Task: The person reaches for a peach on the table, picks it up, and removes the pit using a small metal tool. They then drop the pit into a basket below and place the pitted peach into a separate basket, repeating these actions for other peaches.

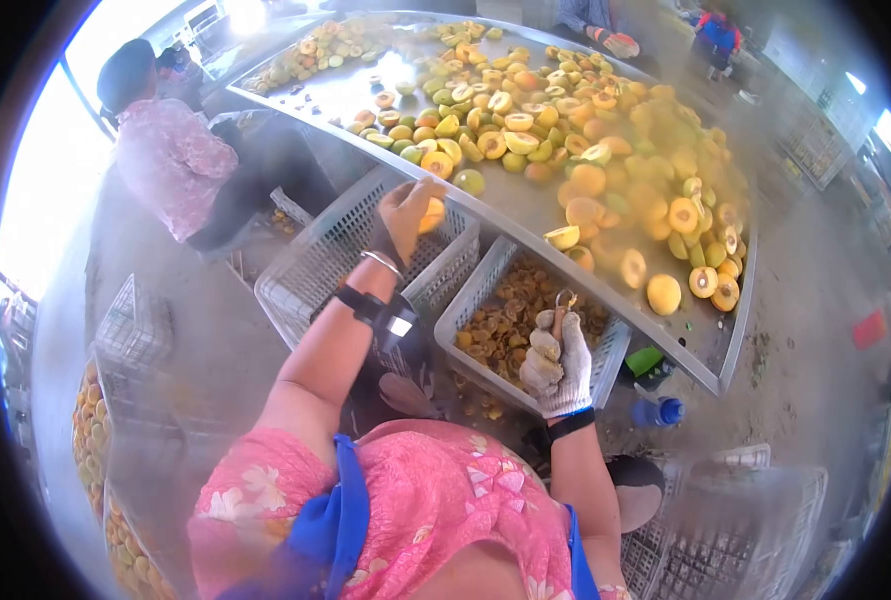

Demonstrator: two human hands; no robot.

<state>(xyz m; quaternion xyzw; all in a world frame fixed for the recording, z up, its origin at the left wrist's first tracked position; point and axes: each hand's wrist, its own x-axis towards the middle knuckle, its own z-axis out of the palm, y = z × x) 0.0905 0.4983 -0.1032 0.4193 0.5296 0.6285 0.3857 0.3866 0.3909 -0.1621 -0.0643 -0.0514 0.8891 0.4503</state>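
My left hand [405, 215], bare with a band and a watch on the wrist, pinches an orange fruit half [431, 215] above a grey crate [315, 260] beside the table's edge. In a white glove, my right hand [557, 355] is wrapped round a small tool [562, 308] with a looped metal tip. It is over a second crate [470, 290] holding many brown-orange pieces [515, 310]. Many halved and whole yellow-green fruits [518, 122] lie on the metal table [525, 205] in front.
A person in a pink top [170, 160] sits at the left. Another person's hand [620, 44] is at the table's far side. A blue bottle [657, 411] stands right of the second crate. Empty crates [745, 520] lie lower right, and fruit-filled crates [92, 430] stand lower left.
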